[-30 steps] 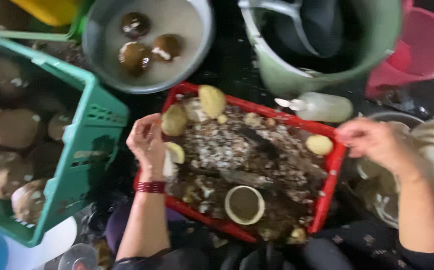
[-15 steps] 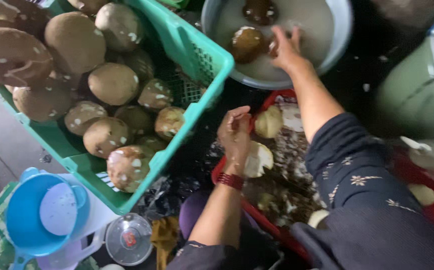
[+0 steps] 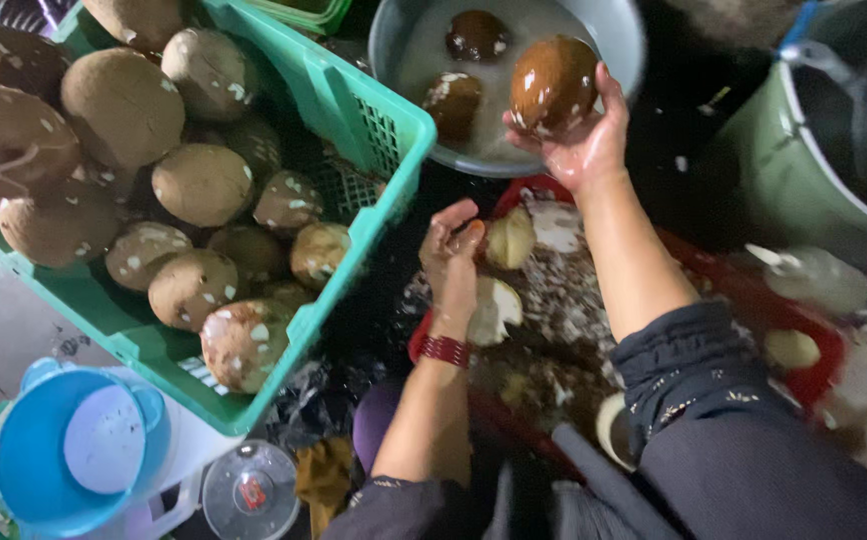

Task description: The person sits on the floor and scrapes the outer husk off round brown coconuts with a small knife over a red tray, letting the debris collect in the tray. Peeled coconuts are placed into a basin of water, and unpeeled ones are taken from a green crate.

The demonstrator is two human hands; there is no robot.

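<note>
My right hand (image 3: 584, 150) grips a wet, dark brown peeled coconut (image 3: 554, 85) and holds it up over the near rim of a grey basin (image 3: 634, 40). Two more dark coconuts (image 3: 479, 35) sit in the basin's cloudy water. My left hand (image 3: 454, 265), with a red band on its wrist, rests curled at the left end of a red tray (image 3: 824, 340). It touches pale coconut pieces (image 3: 510, 238) lying among brown shavings. What its fingers enclose is hidden.
A green plastic crate (image 3: 354, 100) on the left is piled with several brown husked coconuts (image 3: 124, 105). A large green bucket (image 3: 784, 190) stands at the right. A blue lidded container (image 3: 84, 450) and a clear round lid (image 3: 251, 490) lie at the lower left.
My right hand went from the red tray's right side into the basin and has lifted a wet coconut out of it. The view swung left. My left hand stayed at the tray.
</note>
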